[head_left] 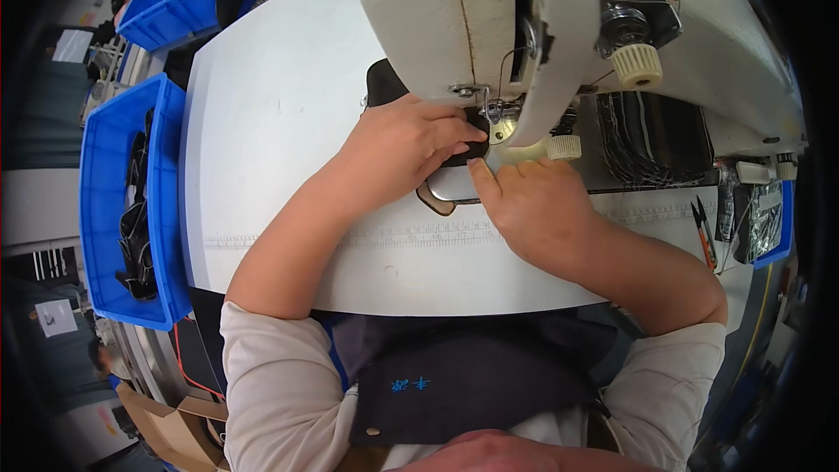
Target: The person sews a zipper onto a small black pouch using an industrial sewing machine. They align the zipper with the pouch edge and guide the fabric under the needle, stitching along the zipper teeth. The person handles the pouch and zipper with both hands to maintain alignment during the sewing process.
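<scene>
Black, round-edged flat material (pixel 478 149) is lying beneath the needle area of a white, enamelled metal sewing machine (pixel 437 26), toward the front of its bed. The left hand (pixel 395 147) is resting over this piece, its fingertips touching the surface just beside the needle; whether they are pinching or merely pressing, I cannot tell. The right hand (pixel 544 211) is holding its fingers curled and is pointing one digit at the near edge of the piece; whether it is grasping anything, I cannot tell.

A tan, dark-edged, rounded piece (pixel 435 200) is protruding below the left hand. Layered dark fabric pieces with frayed edges (pixel 654 140) are lying under the machine's arm, right of the needle. Orange-handled thread snips (pixel 704 234) are lying near the right edge of the white worktable (pixel 271 114). At the left, a blue rectangular plastic bin (pixel 169 210) is holding dark items (pixel 135 236). Ruler markings (pixel 419 234) are running across the tabletop.
</scene>
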Available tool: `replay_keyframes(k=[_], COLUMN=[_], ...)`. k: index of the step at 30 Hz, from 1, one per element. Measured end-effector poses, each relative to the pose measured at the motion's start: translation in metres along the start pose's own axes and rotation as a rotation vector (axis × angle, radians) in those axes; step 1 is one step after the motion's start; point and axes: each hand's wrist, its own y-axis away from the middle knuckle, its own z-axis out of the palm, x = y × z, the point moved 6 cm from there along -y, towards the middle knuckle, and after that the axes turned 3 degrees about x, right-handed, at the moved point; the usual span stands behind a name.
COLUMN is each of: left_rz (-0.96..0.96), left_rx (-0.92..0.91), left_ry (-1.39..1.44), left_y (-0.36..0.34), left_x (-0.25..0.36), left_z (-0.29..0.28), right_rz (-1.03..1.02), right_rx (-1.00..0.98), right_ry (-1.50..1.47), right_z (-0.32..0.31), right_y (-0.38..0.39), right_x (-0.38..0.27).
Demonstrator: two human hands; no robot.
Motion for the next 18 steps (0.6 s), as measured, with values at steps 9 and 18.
replay_keyframes(k=[9, 18], left_rz=[-0.065, -0.113], left_rx=[0.044, 0.015], left_ry=[-0.069, 0.061], left_y=[0.000, -0.001], left_x=[-0.003, -0.014], left_z=[0.003, 0.000], right_rz=[0.038, 0.051], right_rx=[0.055, 0.125], right_ry=[0.084, 0.066], right_z=[0.002, -0.002], right_y=[-0.001, -0.003], right_x=[0.004, 0.009])
